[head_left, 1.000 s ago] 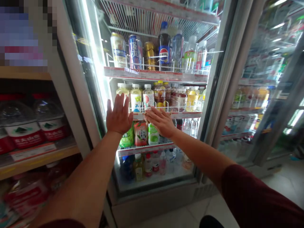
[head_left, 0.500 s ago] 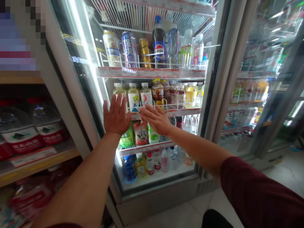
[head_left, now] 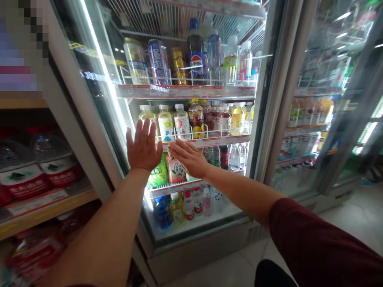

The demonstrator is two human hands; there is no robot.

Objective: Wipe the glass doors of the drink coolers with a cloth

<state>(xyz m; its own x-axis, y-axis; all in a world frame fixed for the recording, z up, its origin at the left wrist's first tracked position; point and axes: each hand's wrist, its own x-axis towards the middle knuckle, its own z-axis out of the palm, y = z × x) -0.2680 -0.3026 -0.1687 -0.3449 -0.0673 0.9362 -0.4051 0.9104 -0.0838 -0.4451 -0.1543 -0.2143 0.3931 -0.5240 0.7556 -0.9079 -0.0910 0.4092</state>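
Observation:
Both my arms reach out toward a lit glass-door drinks fridge. My left hand is raised with its fingers apart, back toward me, holding nothing. To its right my right hand stretches flat and tilted, fingers pointing left, also holding nothing. Whether either palm touches the glass I cannot tell. Behind the hands stand a bottle with a green fruit label, a bottle with a pink fruit label and a brown tea bottle. Lower down are a green drink pack and a reddish one, partly covered by my right hand.
A cola bottle and a blue can stand on the upper fridge shelf. Small bottles line the bottom. At left, a wooden shelf holds large red-labelled water bottles. Another glass-door fridge stands at right.
My right hand has shifted slightly down and left, nearer my left hand. The view has moved a little, so the fridge contents sit slightly further left. Both hands remain empty.

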